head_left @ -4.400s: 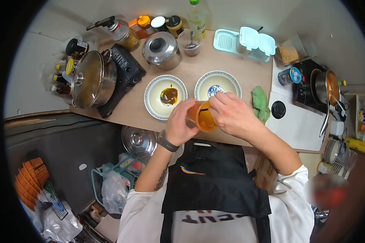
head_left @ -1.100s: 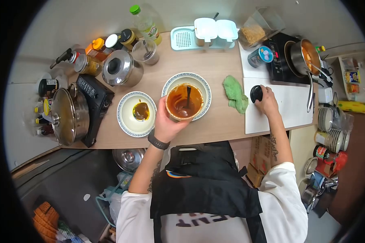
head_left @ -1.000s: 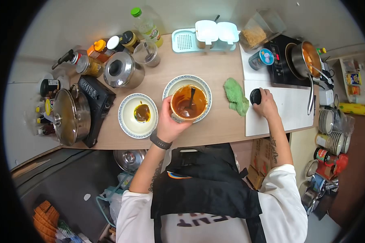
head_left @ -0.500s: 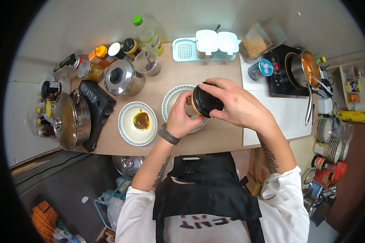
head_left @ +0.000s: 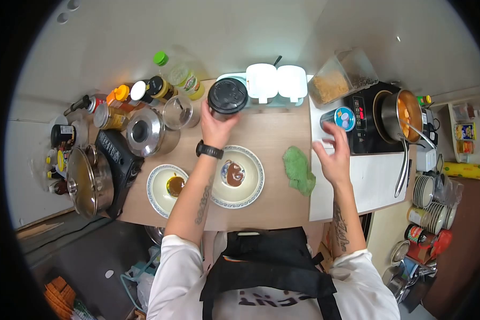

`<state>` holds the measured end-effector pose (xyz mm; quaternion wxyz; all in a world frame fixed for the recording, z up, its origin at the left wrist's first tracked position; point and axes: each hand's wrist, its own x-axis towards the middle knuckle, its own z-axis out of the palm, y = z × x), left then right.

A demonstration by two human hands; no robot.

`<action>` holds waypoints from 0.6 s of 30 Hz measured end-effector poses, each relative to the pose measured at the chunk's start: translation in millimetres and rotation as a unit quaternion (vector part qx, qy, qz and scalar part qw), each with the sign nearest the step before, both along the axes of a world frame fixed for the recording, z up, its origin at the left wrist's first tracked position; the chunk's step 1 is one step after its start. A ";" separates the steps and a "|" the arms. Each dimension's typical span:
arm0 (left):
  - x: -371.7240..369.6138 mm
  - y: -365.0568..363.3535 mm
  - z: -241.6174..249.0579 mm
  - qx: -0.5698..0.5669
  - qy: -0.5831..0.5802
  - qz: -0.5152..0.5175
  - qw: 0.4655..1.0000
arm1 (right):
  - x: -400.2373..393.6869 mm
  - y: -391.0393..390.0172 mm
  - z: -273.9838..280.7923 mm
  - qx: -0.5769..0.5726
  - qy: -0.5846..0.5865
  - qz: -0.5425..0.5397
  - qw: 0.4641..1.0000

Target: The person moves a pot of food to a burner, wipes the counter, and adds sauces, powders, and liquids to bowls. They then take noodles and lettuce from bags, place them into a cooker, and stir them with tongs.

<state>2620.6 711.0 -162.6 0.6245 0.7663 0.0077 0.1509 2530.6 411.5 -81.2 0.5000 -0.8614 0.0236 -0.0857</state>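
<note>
My left hand (head_left: 217, 130) grips a cup with a black lid (head_left: 228, 96), upright near the back of the table. Off to the right, my right hand (head_left: 336, 154) holds nothing, its fingers spread and curved just below a tin with a blue lid (head_left: 344, 118). Between my arms stands a patterned bowl (head_left: 256, 186) with a pool of brown sauce (head_left: 233, 173) in its bottom. My left forearm partly covers a second bowl (head_left: 157, 200), which holds a darker, oily sauce (head_left: 175, 185). A crumpled green cloth (head_left: 300, 172) lies between the first bowl and my right hand.
A pot (head_left: 399, 113) with orange food sits on an induction cooker (head_left: 365, 138) at right. White-lidded seasoning boxes (head_left: 261, 82) line the back. At left are a clear cup (head_left: 178, 113), a lidded steel pot (head_left: 144, 136), several jars and a large pot (head_left: 88, 181) by a black stove (head_left: 117, 157).
My right hand has let go of the black lid and moved right. My left hand has carried the cup back and left, away from over the bowl, uncovering the sauce and green cloth.
</note>
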 end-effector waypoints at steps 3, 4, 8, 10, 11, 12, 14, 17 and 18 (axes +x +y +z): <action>34.0 -4.5 -14.7 0.108 0.043 0.091 0.989 | -19.0 -27.7 -21.3 -0.027 -0.024 -0.036 0.999; 40.4 -7.0 -16.8 0.049 0.065 0.088 0.993 | -22.3 -36.2 -24.4 -0.029 -0.022 -0.037 0.999; 24.1 -34.1 -34.8 -0.014 0.094 0.174 0.980 | -27.5 -54.2 -30.8 0.026 -0.015 -0.082 0.996; 2.6 -61.4 -34.1 -0.123 0.166 0.158 0.965 | -27.0 -52.9 -34.4 0.029 -0.037 -0.076 0.996; -5.0 -78.4 -24.4 -0.185 0.218 0.082 0.955 | -26.1 -50.4 -37.5 0.034 -0.036 -0.074 0.996; -0.4 -90.5 -13.3 -0.220 0.278 0.053 0.933 | -26.5 -46.7 -40.2 0.026 -0.031 -0.050 0.998; 10.6 -106.3 -6.7 -0.257 0.334 0.024 0.906 | -26.3 -33.9 -34.3 0.013 -0.023 -0.013 1.000; 12.1 -112.9 -10.1 -0.255 0.344 -0.057 0.902 | -26.7 -18.5 -25.5 0.013 -0.016 0.032 0.999; 5.7 -111.8 -7.9 -0.257 0.322 -0.056 0.910 | -25.7 -14.6 -24.2 0.021 -0.018 0.046 0.999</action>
